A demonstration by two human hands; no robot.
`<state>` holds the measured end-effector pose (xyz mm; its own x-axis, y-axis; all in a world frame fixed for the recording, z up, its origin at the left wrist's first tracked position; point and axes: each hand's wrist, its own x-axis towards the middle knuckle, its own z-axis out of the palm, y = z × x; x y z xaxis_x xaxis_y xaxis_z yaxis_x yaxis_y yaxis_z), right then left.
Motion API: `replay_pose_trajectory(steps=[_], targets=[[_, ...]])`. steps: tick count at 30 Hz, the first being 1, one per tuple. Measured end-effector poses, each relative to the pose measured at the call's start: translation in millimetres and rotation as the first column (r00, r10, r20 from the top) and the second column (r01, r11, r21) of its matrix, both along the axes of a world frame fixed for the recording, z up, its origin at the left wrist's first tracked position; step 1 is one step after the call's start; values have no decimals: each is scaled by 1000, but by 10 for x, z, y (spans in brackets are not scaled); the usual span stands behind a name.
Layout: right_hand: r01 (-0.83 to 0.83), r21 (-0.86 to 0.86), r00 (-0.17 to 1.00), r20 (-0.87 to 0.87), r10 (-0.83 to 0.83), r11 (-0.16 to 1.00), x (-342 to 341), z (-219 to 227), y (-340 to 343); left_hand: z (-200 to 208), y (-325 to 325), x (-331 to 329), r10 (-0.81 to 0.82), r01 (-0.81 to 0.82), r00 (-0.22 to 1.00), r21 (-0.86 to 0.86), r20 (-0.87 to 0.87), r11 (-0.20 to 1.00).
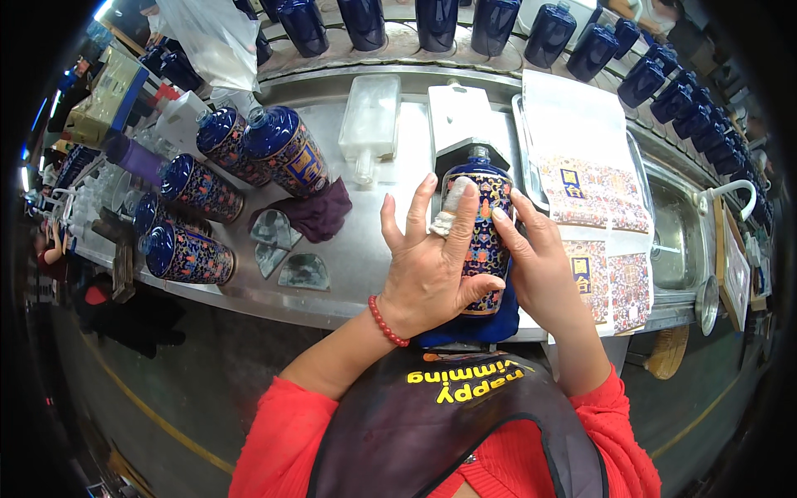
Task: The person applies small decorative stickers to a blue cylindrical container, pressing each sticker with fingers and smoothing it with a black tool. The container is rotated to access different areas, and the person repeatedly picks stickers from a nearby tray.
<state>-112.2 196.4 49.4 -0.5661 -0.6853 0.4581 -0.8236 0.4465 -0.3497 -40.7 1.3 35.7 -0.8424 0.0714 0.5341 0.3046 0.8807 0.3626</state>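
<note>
In front of me a dark blue bottle [486, 249] with a colourful floral pattern lies tilted, its neck pointing away, on a blue cloth [503, 325] and a stand. My left hand [432, 266] is over the bottle's left side with fingers spread; one finger has a white wrap [453, 203] round it. A red bead bracelet [384, 322] circles that wrist. My right hand [540, 261] grips the bottle's right side, its fingertips pressed on the pattern. Close to the right hand are printed floral sheets [610, 187] with a backing of white paper [573, 116].
At the left stand several patterned bottles [286, 149] beside a purple cloth [318, 212] and clear curved pieces [304, 271]. A clear flat container [370, 116] lies behind. Plain blue bottles [436, 23] line a conveyor at the back. A sink [677, 232] and a white tap [735, 195] are at right.
</note>
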Motion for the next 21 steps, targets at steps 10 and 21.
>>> replay_pose_trajectory(steps=[10, 21], targets=[[-11, -45, 1000, 17, 12, 999, -30, 22, 10, 27, -136, -64, 34, -27, 998, 149, -48, 989], [19, 41, 997, -80, -15, 999, -114, 215, -69, -4, -145, -65, 72, -79, 994, -89, -78, 993]])
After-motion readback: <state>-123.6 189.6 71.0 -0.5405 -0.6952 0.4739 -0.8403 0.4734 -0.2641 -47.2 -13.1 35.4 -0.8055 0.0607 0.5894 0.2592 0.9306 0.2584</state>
